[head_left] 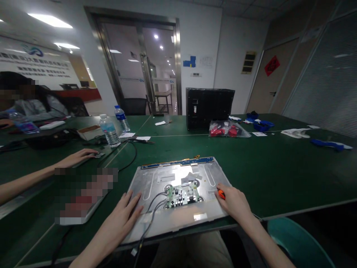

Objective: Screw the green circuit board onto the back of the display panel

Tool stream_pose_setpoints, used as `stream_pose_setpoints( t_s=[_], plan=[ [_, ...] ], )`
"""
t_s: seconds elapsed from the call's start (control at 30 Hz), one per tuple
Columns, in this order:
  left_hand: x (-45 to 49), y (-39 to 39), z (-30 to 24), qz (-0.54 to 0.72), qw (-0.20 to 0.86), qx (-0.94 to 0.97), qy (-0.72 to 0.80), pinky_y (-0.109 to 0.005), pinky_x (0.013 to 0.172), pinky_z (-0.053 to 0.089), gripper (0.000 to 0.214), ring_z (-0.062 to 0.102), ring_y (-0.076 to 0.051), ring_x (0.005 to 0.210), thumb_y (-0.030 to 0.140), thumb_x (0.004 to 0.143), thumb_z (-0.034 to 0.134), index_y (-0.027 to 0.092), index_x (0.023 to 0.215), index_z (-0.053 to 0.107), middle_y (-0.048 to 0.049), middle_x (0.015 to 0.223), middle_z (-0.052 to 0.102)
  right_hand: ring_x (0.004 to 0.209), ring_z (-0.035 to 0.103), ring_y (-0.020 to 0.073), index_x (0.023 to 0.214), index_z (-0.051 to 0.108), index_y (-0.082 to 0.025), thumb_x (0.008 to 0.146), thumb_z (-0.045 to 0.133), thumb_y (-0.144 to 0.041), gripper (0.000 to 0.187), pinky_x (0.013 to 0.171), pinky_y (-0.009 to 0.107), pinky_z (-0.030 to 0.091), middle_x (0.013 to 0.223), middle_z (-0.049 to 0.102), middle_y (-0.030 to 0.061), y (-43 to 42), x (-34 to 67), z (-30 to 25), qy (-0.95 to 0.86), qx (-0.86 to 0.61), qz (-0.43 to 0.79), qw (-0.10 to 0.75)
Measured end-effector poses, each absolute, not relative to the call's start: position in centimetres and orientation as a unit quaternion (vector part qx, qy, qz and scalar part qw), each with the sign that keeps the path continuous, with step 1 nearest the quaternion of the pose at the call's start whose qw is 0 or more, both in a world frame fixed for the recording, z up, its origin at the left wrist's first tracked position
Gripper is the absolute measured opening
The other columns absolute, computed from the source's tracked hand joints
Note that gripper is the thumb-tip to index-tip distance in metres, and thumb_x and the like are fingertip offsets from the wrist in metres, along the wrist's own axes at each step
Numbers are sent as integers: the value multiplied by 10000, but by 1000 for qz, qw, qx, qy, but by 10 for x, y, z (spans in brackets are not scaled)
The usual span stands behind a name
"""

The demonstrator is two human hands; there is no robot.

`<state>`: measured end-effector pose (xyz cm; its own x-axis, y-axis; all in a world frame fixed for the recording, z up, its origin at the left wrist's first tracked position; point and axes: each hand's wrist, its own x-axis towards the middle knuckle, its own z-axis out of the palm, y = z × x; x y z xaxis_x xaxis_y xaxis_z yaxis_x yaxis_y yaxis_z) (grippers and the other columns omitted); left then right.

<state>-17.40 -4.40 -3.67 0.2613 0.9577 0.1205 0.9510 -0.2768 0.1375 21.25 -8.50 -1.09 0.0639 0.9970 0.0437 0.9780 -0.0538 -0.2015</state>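
Note:
A flat metal display panel (167, 222) lies back side up at the table's near edge. A green circuit board (182, 195) sits at its middle with cables running off to the left, and a thin blue board strip (178, 163) runs along its far edge. My left hand (122, 214) lies on the panel's left side, fingers extended. At the right side, my right hand (234, 201) is closed around a small orange-and-black object (221, 194), perhaps a tool handle; most of it is hidden in the fingers.
A co-worker's hand (86, 153) rests at the left by a small dark device. Water bottles (110, 130) stand beyond it. Behind the panel are a black box (209, 108) and a plastic bag with red things (227, 129). A teal stool (301, 242) stands at lower right.

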Motion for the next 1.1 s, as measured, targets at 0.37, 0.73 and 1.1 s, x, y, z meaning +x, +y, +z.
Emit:
stream_pose_setpoints(
  t_s=[0.37, 0.73, 1.1],
  plan=[
    [-99, -36, -18, 37, 53, 841, 538, -538, 1096, 379, 665, 355, -398, 1398, 515, 924, 413, 107, 1444, 473, -219, 1510, 401, 858, 721, 267, 914, 693, -189, 989, 417, -428, 373, 664, 286, 464, 905, 746, 121, -67, 232, 5, -606, -789, 24, 97],
    [-15, -46, -14, 13, 75, 868, 490, -558, 1122, 289, 744, 287, -454, 1412, 544, 926, 401, 50, 1483, 391, -302, 1515, 335, 887, 713, 266, 1016, 655, -185, 997, 443, -394, 298, 656, 279, 429, 926, 742, 116, -52, 281, -9, -587, -806, -11, 68],
    [32, -42, -12, 31, 89, 872, 480, -577, 1124, 262, 734, 297, -482, 1397, 492, 916, 437, 12, 1471, 400, -303, 1504, 353, 951, 684, 238, 965, 639, -183, 984, 422, -184, 218, 705, 275, 425, 1029, 717, 100, -51, 328, -9, -617, -785, -50, 18]
  ],
)
